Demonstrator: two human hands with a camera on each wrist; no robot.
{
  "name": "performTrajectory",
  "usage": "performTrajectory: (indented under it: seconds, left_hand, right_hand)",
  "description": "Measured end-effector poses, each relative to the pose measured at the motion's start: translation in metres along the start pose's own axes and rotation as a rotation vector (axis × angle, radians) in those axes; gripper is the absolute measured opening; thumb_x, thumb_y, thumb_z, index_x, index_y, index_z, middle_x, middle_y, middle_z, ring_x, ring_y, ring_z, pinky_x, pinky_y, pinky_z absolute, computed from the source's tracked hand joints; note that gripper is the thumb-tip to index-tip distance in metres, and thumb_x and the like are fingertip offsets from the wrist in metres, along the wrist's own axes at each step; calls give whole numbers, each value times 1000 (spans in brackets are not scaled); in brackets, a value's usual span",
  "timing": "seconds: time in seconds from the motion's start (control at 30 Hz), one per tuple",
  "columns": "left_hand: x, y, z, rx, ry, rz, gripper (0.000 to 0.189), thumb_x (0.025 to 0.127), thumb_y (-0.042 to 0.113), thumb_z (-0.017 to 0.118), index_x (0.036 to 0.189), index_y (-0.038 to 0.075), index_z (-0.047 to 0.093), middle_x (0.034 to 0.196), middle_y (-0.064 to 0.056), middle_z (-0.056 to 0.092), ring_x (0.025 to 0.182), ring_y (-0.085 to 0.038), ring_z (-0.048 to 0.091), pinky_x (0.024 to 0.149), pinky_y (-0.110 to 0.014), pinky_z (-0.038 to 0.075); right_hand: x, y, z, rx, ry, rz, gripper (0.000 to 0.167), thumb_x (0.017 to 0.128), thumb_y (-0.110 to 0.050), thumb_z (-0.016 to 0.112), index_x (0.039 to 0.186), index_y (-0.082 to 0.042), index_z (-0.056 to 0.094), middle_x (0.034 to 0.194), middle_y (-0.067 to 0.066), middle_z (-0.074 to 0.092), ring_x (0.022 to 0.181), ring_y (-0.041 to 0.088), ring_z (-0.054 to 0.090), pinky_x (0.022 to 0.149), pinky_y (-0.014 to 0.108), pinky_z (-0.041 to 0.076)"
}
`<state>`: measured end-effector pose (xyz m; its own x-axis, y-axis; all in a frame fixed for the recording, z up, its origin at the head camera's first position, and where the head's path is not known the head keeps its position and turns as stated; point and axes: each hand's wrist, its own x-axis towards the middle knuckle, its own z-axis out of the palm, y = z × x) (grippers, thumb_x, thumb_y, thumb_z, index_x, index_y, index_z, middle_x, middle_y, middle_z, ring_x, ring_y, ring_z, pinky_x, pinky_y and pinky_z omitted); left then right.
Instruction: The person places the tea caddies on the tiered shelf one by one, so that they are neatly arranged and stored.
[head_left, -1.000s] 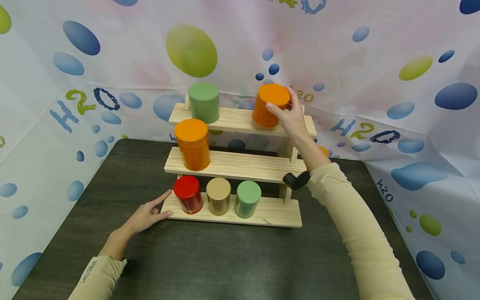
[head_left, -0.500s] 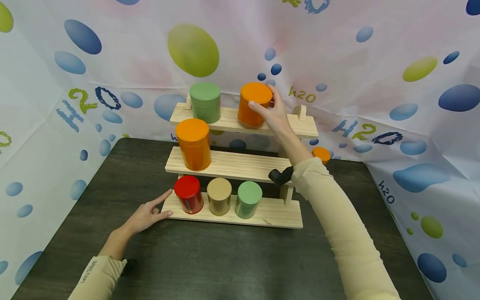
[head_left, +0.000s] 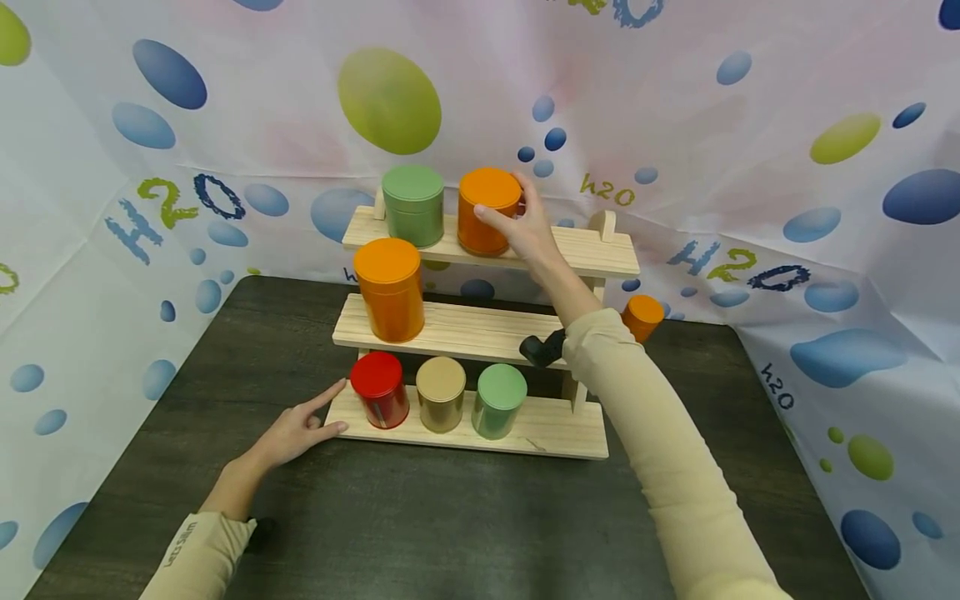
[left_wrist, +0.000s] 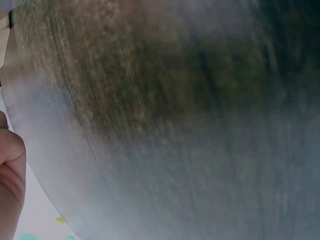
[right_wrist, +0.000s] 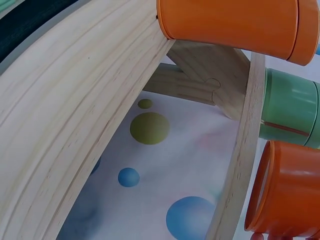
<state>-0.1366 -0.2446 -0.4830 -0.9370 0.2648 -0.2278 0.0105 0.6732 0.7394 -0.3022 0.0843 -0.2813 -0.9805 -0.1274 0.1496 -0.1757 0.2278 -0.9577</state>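
Note:
My right hand (head_left: 528,229) grips an orange canister (head_left: 480,232) from its right side, thumb in front, over the top shelf of a wooden three-tier rack (head_left: 517,329). In the right wrist view, the canister (right_wrist: 287,187) tilts against the shelf edge, and reddish fingertips (right_wrist: 257,236) show under it. Just left of it stands a green canister (head_left: 412,218). With index finger and thumb extended, my left hand (head_left: 288,433) touches the left end of the bottom shelf. Only part of this hand (left_wrist: 11,165) appears in the left wrist view.
A taller orange canister (head_left: 392,304) stands at the left of the middle shelf. Red (head_left: 382,398), gold (head_left: 441,404) and light green (head_left: 497,412) cans line the bottom shelf. Another orange canister (head_left: 640,323) is behind the rack's right side, partly hidden by my sleeve.
My right hand has moved left along the top shelf with the orange canister, bringing it close to the green one. The left hand has stayed at the bottom shelf's end.

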Motion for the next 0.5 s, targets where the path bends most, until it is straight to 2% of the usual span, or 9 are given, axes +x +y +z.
performTrajectory:
  seconds: [0.5]
  left_hand:
    - [1,0,-1,19,0,-1,75,86,35,62,146,14,21,53,4,30,45,-9,25,45,-22,26]
  right_hand:
    - [7,7,6,-20,1,15,78,81,-28,67,144,-16,24,135,8,36,119,21,37,99,33,32]
